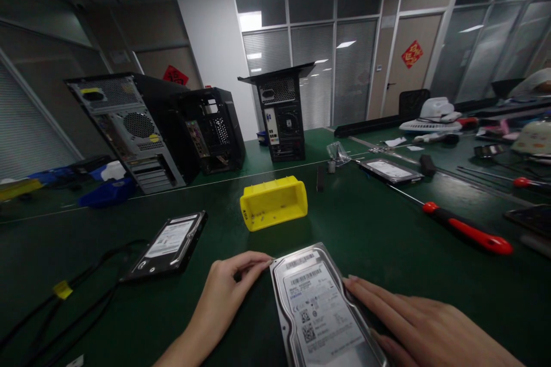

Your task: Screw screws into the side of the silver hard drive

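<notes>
A silver hard drive point(321, 309) with a white label lies on the green table at the bottom centre, its near end cut off by the frame. My left hand point(230, 284) is at its far left corner, thumb and index finger pinched together there; whatever is between the fingertips is too small to make out. My right hand point(413, 321) rests along the drive's right edge with its fingers stretched out. Beyond the drive, a yellow bin point(275, 203) holds a few tiny pieces, probably screws.
A second hard drive point(170, 243) lies left beside black cables point(92, 275). A red and black screwdriver point(467, 227) and another drive point(390, 171) are at right. Computer cases point(163, 132), point(282, 114) stand at the back. A blue bin point(107, 192) sits far left.
</notes>
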A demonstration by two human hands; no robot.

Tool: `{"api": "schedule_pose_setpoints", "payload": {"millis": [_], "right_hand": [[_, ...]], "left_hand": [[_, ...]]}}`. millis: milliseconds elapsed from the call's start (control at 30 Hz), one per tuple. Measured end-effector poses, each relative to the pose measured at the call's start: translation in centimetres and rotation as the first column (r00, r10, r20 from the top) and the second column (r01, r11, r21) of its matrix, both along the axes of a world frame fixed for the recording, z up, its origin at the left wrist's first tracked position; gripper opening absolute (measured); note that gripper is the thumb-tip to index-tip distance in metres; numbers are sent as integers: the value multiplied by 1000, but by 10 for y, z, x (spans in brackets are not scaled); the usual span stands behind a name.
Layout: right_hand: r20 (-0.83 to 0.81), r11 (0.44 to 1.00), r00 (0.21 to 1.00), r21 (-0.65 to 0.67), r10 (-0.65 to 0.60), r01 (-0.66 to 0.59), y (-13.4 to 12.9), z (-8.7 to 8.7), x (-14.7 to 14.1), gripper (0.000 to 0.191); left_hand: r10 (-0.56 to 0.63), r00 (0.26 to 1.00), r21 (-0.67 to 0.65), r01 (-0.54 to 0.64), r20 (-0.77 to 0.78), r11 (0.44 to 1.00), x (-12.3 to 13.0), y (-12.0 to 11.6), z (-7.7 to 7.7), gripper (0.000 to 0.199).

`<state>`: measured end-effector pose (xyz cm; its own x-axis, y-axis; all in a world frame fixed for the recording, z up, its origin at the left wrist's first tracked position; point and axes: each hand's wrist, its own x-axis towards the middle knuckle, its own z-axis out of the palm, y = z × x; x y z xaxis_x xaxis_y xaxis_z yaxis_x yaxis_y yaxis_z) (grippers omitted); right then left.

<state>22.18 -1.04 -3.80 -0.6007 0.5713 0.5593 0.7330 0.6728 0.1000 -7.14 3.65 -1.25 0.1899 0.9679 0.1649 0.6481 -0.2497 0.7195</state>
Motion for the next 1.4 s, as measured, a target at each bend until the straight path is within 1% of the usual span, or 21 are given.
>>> {"api": "schedule_pose_setpoints", "payload": {"millis": [100, 233, 300, 400, 500, 567, 600, 700, 833, 1000, 1200, 1333, 1400], "right_hand": [[28, 1000, 1000, 17, -4, 3, -2, 7, -2, 46], [114, 1000, 993, -18, -10, 12, -5, 22, -4, 39], [122, 1000, 992, 6, -8, 7, -5, 26, -4, 42], [100, 999, 995, 47, -1, -4, -4, 26, -5, 48], [105, 1000, 994, 5, -17, 16, -3, 20, -4, 43], [83, 1000, 996, -14, -12, 14, -2, 14, -3, 42], [45, 1000, 999, 3, -4, 4, -2, 10, -2, 44], [6, 1000, 1000, -25, -1, 2, -1, -1, 2, 44], [-14, 999, 1000, -41, 2, -3, -1, -7, 4, 45], [-15, 1000, 1000, -21, -2, 2, -1, -7, 2, 46], [-7, 1000, 1000, -4, -30, 30, 1, -8, 0, 44], [-29, 999, 1000, -34, 9, -10, -2, -7, 1, 45], [-22, 994, 1000, -103, 15, -17, -2, 0, 4, 44]], "left_hand": [[-2, 999, 46, 4, -50, 999, 0, -4, 0, 23], [15, 996, 95, -6, -92, 996, 0, -6, -1, 24], [20, 994, 124, -7, -106, 992, -1, -4, -1, 25], [-22, 991, 166, 45, -135, 985, -1, -1, 0, 29], [-92, 979, 173, 124, -182, 977, 1, -1, 2, 28], [-107, 976, 167, 140, -190, 976, 3, -2, 3, 27], [-103, 977, 164, 134, -184, 977, 4, -3, 4, 26], [-59, 987, 154, 82, -147, 985, 5, -4, 4, 24], [-18, 995, 127, 31, -98, 991, 6, -4, 3, 22], [-1, 999, 83, 5, -38, 997, 9, -1, 2, 22], [20, 998, -53, -17, 60, 998, 10, 2, 3, 22], [14, 988, -96, 1, 153, 995, 8, 4, -3, 23], [20, 984, -102, -2, 176, 995, 7, 5, -5, 23]]}}
